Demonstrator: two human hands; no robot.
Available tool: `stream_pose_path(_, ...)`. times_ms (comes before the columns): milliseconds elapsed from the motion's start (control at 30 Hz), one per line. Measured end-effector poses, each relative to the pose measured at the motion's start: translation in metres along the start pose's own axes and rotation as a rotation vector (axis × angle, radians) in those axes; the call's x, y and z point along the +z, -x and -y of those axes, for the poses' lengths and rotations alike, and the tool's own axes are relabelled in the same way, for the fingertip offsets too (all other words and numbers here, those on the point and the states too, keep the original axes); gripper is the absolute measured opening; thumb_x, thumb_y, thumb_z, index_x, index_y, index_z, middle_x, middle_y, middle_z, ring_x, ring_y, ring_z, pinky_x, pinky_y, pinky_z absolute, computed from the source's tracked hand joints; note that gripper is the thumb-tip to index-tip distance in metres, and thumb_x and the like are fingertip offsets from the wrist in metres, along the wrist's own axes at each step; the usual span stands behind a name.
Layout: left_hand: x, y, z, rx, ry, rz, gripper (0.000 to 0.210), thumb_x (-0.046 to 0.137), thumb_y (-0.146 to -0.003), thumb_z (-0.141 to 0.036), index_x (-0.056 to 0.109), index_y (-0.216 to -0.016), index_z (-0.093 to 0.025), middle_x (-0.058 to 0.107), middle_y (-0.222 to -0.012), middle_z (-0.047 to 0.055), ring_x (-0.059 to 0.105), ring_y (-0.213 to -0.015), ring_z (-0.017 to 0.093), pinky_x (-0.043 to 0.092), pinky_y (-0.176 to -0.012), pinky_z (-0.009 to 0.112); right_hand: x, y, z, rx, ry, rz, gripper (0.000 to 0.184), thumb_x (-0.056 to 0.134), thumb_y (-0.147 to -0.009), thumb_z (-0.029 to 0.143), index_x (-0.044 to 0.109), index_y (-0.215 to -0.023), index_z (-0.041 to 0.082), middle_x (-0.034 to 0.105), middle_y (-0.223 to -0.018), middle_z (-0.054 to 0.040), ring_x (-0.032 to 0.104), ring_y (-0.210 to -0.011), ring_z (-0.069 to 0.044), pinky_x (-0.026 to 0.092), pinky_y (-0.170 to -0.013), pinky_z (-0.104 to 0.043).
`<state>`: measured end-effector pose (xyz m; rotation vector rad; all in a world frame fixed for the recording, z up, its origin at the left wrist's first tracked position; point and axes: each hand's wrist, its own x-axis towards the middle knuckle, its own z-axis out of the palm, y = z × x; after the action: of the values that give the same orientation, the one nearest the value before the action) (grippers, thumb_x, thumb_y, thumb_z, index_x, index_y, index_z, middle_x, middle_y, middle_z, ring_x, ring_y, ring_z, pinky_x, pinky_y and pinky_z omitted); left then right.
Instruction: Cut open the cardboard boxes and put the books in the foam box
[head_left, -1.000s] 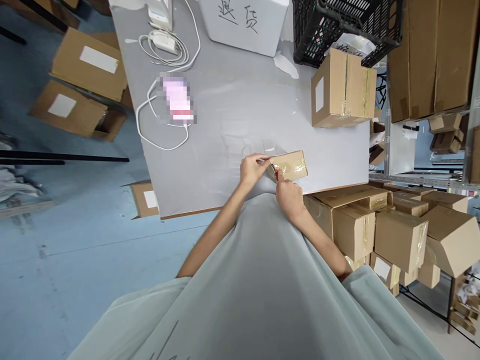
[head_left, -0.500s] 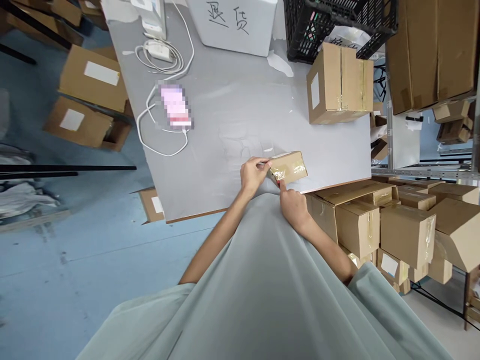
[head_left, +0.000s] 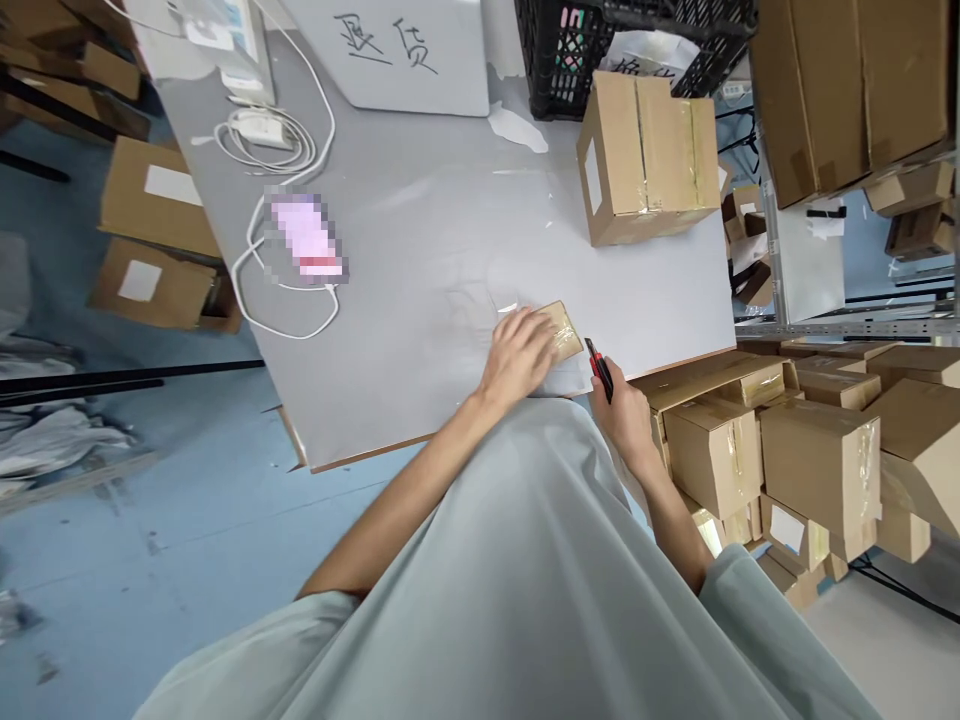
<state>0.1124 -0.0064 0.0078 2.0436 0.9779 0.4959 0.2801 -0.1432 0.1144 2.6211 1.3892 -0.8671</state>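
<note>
A small cardboard box with shiny clear tape lies near the front edge of the grey table. My left hand rests over the box's left part, fingers bent across its top and holding it; that part is hidden beneath them. To the right of the box, my right hand is closed round a red and black utility knife. The knife's tip points up and left, apart from the box.
A larger taped carton stands at the back right, by a black plastic crate and a grey bin with handwriting. Left of them are a charging phone and a coiled cable. Many cartons are stacked at right.
My left hand has moved from the box's left edge onto its top. My right hand has drawn away rightward from the box, and the knife now shows clearly. The camera view has shifted.
</note>
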Motion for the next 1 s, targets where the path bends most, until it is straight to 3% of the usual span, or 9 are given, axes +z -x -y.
stream_pose_path(100, 0.017, -0.01, -0.01, 0.065, -0.078, 0.097, 0.041, 0.069, -0.101, -0.039, 0.076, -0.139, -0.029, 0.065, -0.158, 0.012, 0.028, -0.171, 0.045, 0.01, -0.141, 0.074, 0.01, -0.015, -0.016, -0.075, -0.132, -0.054, 0.057, 0.041, -0.113, 0.033, 0.05, -0.168, 0.019, 0.079, -0.138, -0.0151, 0.079, -0.114, -0.033, 0.061, -0.099, -0.043)
stream_pose_path(200, 0.026, -0.013, -0.006, 0.063, -0.128, 0.109, 0.04, 0.069, -0.101, -0.044, 0.077, -0.137, -0.028, 0.065, -0.157, 0.013, 0.026, -0.171, 0.047, 0.006, -0.139, 0.078, 0.018, -0.025, -0.017, -0.162, -0.166, -0.049, 0.059, 0.038, -0.114, 0.031, 0.047, -0.171, 0.018, 0.074, -0.143, -0.016, 0.075, -0.121, -0.031, 0.06, -0.104, -0.043)
stream_pose_path(500, 0.034, -0.012, 0.019, 0.141, -0.178, 0.017, 0.041, 0.069, -0.102, -0.049, 0.078, -0.136, -0.029, 0.07, -0.154, 0.012, 0.043, -0.164, 0.043, 0.025, -0.137, 0.071, 0.023, -0.06, 0.006, -0.185, 0.04, 0.042, 0.059, 0.034, -0.121, 0.035, 0.037, -0.178, 0.022, 0.072, -0.135, -0.018, 0.076, -0.11, -0.031, 0.057, -0.098, -0.038)
stream_pose_path(1000, 0.044, 0.0, 0.021, 0.173, -0.165, 0.029, 0.038, 0.065, -0.104, -0.044, 0.079, -0.136, -0.027, 0.067, -0.159, 0.014, 0.043, -0.163, 0.045, 0.032, -0.13, 0.069, 0.008, -0.035, 0.056, 0.054, 0.267, 0.094, 0.059, 0.032, -0.122, 0.031, 0.026, -0.181, 0.026, 0.072, -0.134, -0.0187, 0.081, -0.106, -0.028, 0.061, -0.09, -0.035)
